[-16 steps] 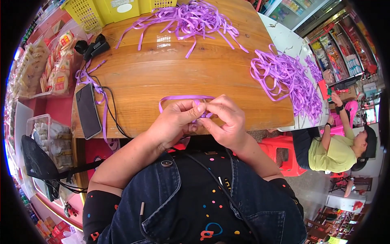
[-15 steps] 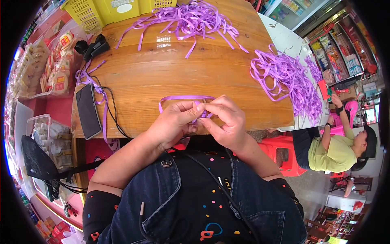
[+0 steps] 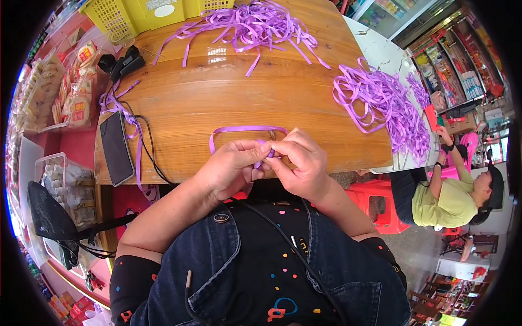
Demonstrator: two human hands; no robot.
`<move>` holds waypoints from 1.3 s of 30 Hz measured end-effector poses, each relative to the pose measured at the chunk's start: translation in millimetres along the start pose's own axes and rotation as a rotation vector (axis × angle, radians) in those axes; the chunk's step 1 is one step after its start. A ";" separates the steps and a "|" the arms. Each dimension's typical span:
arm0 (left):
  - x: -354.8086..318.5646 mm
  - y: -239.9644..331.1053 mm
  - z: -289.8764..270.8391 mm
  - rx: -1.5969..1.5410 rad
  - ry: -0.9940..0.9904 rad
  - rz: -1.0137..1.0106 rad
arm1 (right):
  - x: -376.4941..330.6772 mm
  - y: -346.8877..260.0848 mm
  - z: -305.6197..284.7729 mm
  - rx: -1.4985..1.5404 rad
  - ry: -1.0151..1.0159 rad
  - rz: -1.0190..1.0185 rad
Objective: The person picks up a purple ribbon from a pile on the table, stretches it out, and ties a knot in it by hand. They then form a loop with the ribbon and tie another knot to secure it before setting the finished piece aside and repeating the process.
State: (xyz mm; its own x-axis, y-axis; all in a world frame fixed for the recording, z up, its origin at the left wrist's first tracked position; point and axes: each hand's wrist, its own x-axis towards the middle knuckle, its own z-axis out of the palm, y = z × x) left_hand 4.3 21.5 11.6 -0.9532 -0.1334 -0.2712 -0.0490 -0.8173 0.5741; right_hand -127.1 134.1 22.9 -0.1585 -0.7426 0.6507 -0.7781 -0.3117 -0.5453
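Note:
A purple ribbon (image 3: 239, 129) loops over the near edge of the wooden table, and both my hands pinch it. My left hand (image 3: 239, 165) grips it between thumb and forefinger. My right hand (image 3: 302, 163) holds it just beside the left, its fingertips almost touching my left thumb. Between the fingertips the ribbon is bunched into what looks like a small knot, partly hidden by my fingers. At the table's far side lies a tangled heap of purple ribbons (image 3: 261, 27); a second purple heap (image 3: 386, 103) spreads over the right edge.
A black phone (image 3: 117, 148) and a dark cable (image 3: 142, 136) lie at the table's left. Behind them sit a black device (image 3: 128, 64) and a yellow plastic basket (image 3: 147, 19). On the right are a red stool (image 3: 380, 204) and a person in a yellow-green shirt (image 3: 443, 204).
My fingers have shifted slightly on the bunched ribbon, and my right fingertips are closer together. The ribbon loop has widened a little to the left.

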 end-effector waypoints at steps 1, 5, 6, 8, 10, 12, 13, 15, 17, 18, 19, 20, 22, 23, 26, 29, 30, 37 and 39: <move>0.0 0.1 0.1 0.000 0.004 -0.003 | 0.4 -0.4 -0.2 -0.002 0.006 -0.009; -0.7 0.9 -0.1 -0.016 -0.005 0.001 | 1.9 -0.9 -0.5 0.005 0.020 -0.040; -0.6 0.3 -2.9 -0.013 -0.001 0.001 | 2.2 -1.2 -0.3 0.005 0.020 -0.040; -0.6 0.1 -4.1 -0.010 0.003 0.001 | 2.7 -1.6 -0.1 0.018 0.028 -0.032; -0.8 0.5 -3.2 0.006 0.020 -0.001 | 3.5 -2.3 -1.1 0.023 0.021 -0.030; -1.8 1.5 -0.9 0.003 0.011 0.005 | 4.0 -2.8 -1.7 0.030 0.015 -0.026; -2.3 2.0 0.2 0.000 0.002 0.011 | 4.4 -2.8 -1.8 0.030 0.016 -0.032; -2.6 2.1 2.0 0.001 0.008 0.010 | 4.8 -3.0 -2.5 0.027 0.017 -0.039; -2.8 2.2 2.3 0.002 0.015 0.009 | 4.7 -3.5 -3.4 0.030 0.022 -0.061; -3.0 2.4 1.8 -0.001 0.017 0.003 | 4.1 -3.6 -3.7 0.029 0.022 -0.062; -3.2 2.6 1.6 -0.003 0.018 -0.002 | 3.1 -3.3 -3.8 0.028 0.022 -0.041; -3.0 3.2 2.1 -0.002 0.018 -0.001 | 2.5 -2.3 -3.7 0.026 0.021 -0.021; -2.8 4.4 3.6 -0.012 0.024 0.018 | 1.3 1.2 -2.8 0.028 0.016 -0.026; -2.4 4.1 3.6 -0.011 0.023 0.019 | 1.1 2.1 -2.8 0.030 0.011 -0.028; -1.8 3.0 3.7 -0.008 0.030 0.033 | 0.4 0.0 -3.2 0.047 0.011 0.016; -1.9 2.9 4.6 -0.019 0.030 0.030 | 0.6 0.0 -2.9 0.027 0.033 -0.014; -1.9 2.5 4.5 -0.029 0.026 0.029 | 0.5 -0.9 -3.0 0.027 0.034 -0.013; -0.6 0.7 3.9 -0.002 0.002 0.039 | 1.5 -4.4 -4.4 -0.086 0.022 -0.042; -1.7 1.4 4.4 0.027 0.011 0.026 | 2.5 -4.9 -5.5 -0.104 0.013 -0.045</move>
State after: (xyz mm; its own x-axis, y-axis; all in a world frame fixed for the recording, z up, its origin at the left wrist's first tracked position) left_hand 4.5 23.0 16.3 -0.9509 -0.1611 -0.2643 -0.0321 -0.7981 0.6017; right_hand -127.0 137.0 30.2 -0.1293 -0.7212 0.6805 -0.8435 -0.2808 -0.4578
